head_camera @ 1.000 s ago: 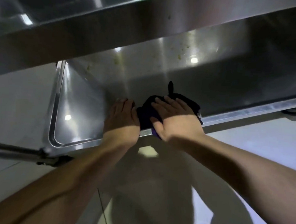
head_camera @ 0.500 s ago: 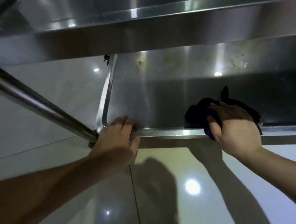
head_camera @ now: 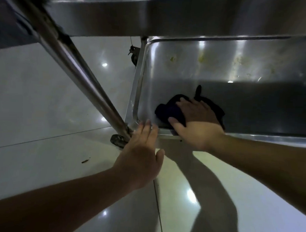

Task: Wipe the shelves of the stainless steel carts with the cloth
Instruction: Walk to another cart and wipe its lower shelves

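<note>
A dark cloth (head_camera: 168,109) lies bunched on the bottom shelf (head_camera: 213,69) of a stainless steel cart, near the shelf's front left corner. My right hand (head_camera: 196,123) presses flat on the cloth, fingers spread over it. My left hand (head_camera: 141,156) rests on the shelf's front rim at the corner, fingers together, holding nothing. Yellowish specks of dirt dot the far part of the shelf. The upper shelf (head_camera: 189,16) hangs over the scene.
A slanted steel cart leg (head_camera: 76,67) runs from the upper left down to a caster (head_camera: 118,140) by my left hand. A second caster (head_camera: 134,56) shows at the shelf's far left corner. Glossy tiled floor (head_camera: 42,110) surrounds the cart.
My right hand slid the cloth left along the front of the shelf toward the corner. My left hand moved left along the rim to the corner by the leg.
</note>
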A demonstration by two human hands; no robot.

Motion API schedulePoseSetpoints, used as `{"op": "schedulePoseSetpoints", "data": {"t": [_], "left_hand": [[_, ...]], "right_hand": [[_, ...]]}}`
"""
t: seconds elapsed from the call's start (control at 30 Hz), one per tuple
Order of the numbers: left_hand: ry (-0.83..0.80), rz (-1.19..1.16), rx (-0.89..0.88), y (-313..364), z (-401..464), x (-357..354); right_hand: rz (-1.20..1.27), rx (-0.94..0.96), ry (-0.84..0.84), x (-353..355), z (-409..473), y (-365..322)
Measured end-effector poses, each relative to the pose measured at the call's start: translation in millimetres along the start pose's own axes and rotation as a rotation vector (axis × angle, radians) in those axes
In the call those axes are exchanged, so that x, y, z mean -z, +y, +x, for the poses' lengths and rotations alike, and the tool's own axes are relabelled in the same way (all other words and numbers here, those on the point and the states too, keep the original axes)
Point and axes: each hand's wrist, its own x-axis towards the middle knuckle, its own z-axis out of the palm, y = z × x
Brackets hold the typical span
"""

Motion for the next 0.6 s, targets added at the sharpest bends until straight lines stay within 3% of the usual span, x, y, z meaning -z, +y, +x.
{"op": "schedulePoseSetpoints", "data": {"t": [0.13, 0.23, 0.37, 0.47, 0.6], "left_hand": [[-0.039, -0.019, -0.084, -10, -4, -6], [0.075, -0.257, 0.000, -8, -5, 5], [0.017, -0.426, 0.145, -3, -1, 25], [0.033, -0.417, 0.208, 5, 1, 32], [0.013, -0.370, 0.260, 23, -9, 36]], "right_hand": [[0.019, 0.082, 0.087, -14, -19, -22], [-0.053, 0.150, 0.219, -14, -35, -19], [-0.074, 0.185, 0.224, 2, -46, -15], [-0.057, 0.149, 0.137, 24, -48, -8], [0.004, -0.044, -0.023, 54, -63, 4]]}}
